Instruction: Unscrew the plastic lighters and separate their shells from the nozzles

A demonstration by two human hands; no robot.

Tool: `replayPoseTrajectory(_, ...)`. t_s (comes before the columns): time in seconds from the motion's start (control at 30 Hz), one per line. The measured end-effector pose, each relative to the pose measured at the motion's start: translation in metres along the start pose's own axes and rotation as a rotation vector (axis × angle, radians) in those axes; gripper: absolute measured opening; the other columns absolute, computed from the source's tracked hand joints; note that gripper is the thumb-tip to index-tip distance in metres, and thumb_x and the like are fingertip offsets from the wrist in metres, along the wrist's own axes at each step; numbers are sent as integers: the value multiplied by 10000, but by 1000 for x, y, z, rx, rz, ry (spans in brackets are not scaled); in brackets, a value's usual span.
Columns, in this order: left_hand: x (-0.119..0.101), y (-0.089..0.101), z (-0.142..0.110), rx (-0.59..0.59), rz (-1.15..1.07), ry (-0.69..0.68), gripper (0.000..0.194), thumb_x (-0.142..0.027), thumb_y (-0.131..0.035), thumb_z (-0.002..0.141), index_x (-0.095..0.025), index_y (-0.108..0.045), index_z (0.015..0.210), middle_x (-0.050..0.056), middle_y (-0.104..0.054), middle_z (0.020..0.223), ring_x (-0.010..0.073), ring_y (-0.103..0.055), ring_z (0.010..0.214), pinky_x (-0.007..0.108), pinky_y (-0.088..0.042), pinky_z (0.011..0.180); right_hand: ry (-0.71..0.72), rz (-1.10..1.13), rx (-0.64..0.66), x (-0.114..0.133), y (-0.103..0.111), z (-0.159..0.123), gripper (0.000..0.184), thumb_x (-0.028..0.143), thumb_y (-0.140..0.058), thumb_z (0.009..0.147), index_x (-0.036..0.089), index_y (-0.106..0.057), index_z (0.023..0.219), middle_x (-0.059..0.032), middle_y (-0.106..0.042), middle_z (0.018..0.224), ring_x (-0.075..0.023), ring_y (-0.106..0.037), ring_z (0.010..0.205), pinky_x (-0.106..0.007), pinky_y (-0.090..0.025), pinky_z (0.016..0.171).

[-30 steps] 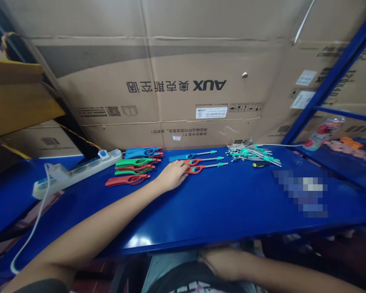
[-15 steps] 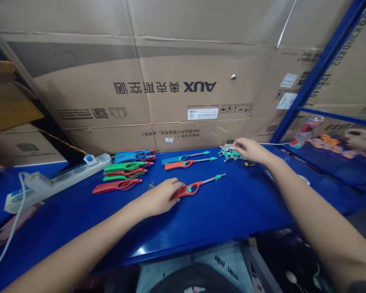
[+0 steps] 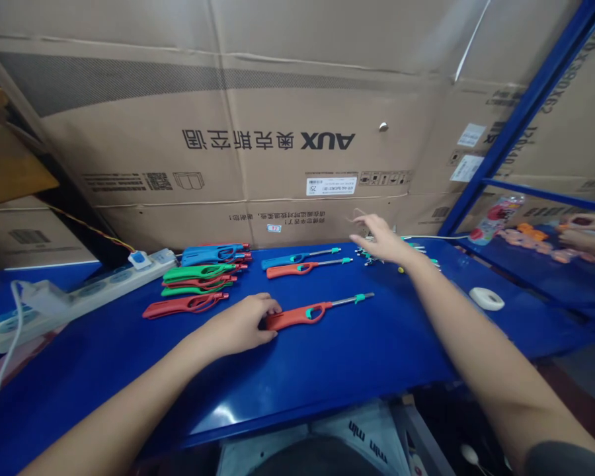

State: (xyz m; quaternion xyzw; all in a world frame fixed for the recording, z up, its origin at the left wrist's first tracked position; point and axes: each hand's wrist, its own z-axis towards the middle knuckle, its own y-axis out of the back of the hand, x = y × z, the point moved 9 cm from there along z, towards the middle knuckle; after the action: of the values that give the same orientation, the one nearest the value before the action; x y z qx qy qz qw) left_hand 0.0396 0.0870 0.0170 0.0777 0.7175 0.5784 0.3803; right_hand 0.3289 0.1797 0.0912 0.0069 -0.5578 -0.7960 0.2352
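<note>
My left hand (image 3: 242, 322) has its thumb and fingers on either side of the handle end of a red long-necked gas lighter (image 3: 297, 316), its metal tube pointing right. Behind it lie an orange gas lighter (image 3: 290, 269) and a blue gas lighter (image 3: 282, 260), side by side, both with metal tubes and green tips. My right hand (image 3: 384, 243) is raised over a pile of metal tubes with green parts (image 3: 419, 248), fingers spread and smeared by motion; it partly hides the pile. Left of the lighters lie several coloured handles without tubes (image 3: 191, 304).
A white power strip (image 3: 84, 291) with plugs and cables runs along the left. A tall cardboard sheet (image 3: 268, 86) stands behind the table (image 3: 307, 377). A roll of white tape (image 3: 486, 299) and a bottle (image 3: 496, 219) are at the right. Another person's hands (image 3: 588, 231) work beside orange pieces.
The red lighter was drawn toward me, away from the other two, and now lies flatter. My left hand slid back to its handle end. My right hand rose from my lap to the pile; its fingers spread.
</note>
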Motion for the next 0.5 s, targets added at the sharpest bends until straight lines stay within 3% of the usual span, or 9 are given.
replayPoseTrajectory(0.1, -5, -3, 3, -55, 3, -11, 284, -162, -647, 754, -181, -680, 1035, 58, -647, 1031, 224, -642, 897, 322, -508, 794, 242, 137, 225, 90, -41, -19, 411, 610, -604, 896, 246, -634, 1085, -47, -655, 1119, -204, -619, 1023, -320, -505, 914)
replayPoseTrajectory(0.13, -7, -5, 4, -72, 12, -16, 272, -152, -645, 756, -177, -678, 1025, 59, -640, 1016, 227, -636, 902, 328, -506, 801, 326, 179, 331, 116, -57, -30, 460, 636, -706, 806, 245, -641, 1039, -24, -669, 1053, -189, -627, 938, -292, -516, 836)
replayPoseTrajectory(0.2, -12, -9, 4, -111, 28, -39, 259, -152, -651, 785, -169, -667, 1043, 66, -630, 1022, 242, -622, 946, 348, -503, 845, 399, 191, 516, 148, -85, -53, 509, 620, -754, 774, 201, -611, 1026, -44, -658, 991, -193, -604, 839, -294, -489, 729)
replayPoseTrajectory(0.3, -22, -16, 4, -168, 37, -125, 304, -224, -657, 885, -180, -628, 1184, 85, -615, 1136, 260, -582, 1057, 387, -481, 943, 373, 143, 563, 157, -102, -68, 491, 599, -719, 825, 170, -576, 1015, -78, -636, 1003, -216, -583, 857, -316, -454, 743)
replayPoseTrajectory(0.5, -26, -25, 6, -236, 41, -181, 257, -299, -591, 982, -207, -626, 1220, 80, -593, 1082, 247, -563, 993, 394, -485, 903, 291, 140, 471, 147, -97, -65, 568, 591, -805, 731, 170, -543, 1009, -83, -619, 1045, -246, -565, 933, -332, -445, 773)
